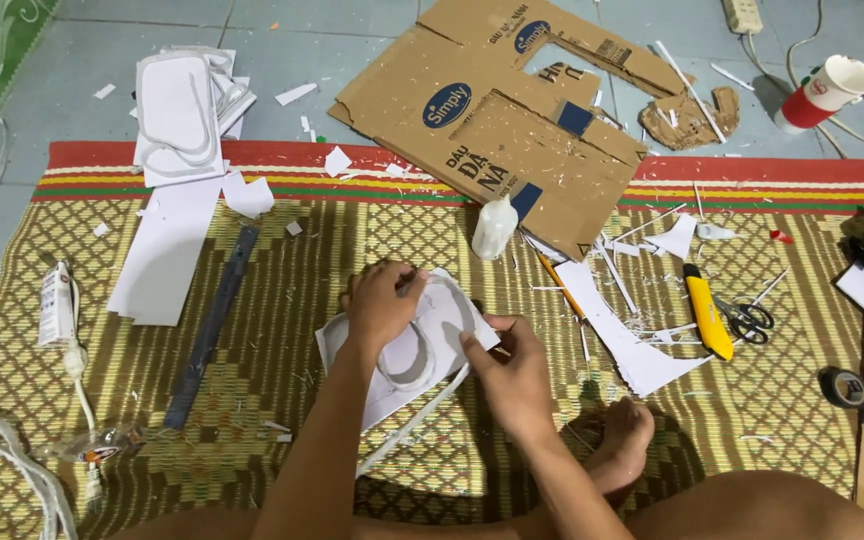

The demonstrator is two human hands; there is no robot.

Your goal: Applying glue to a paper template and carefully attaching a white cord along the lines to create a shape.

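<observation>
A white foam-board piece (pixel 439 318) with a curved strip glued on it lies on the woven mat in front of me. My left hand (pixel 382 300) presses down on its upper left part, fingers curled over the curved strip. At the piece's right edge, my right hand (pixel 512 370) pinches a thin white strip (pixel 414 422) that trails down to the left. A small white glue bottle (pixel 494 227) stands just beyond the piece.
A cut cardboard sheet (pixel 512 110) lies at the back. A dark ruler (pixel 210 325), white paper sheets (pixel 167 245) and stacked foam shapes (pixel 182 110) sit to the left. A yellow utility knife (pixel 707 310), scissors (pixel 749 318), tape roll (pixel 842 386) and cup (pixel 824 93) are on the right.
</observation>
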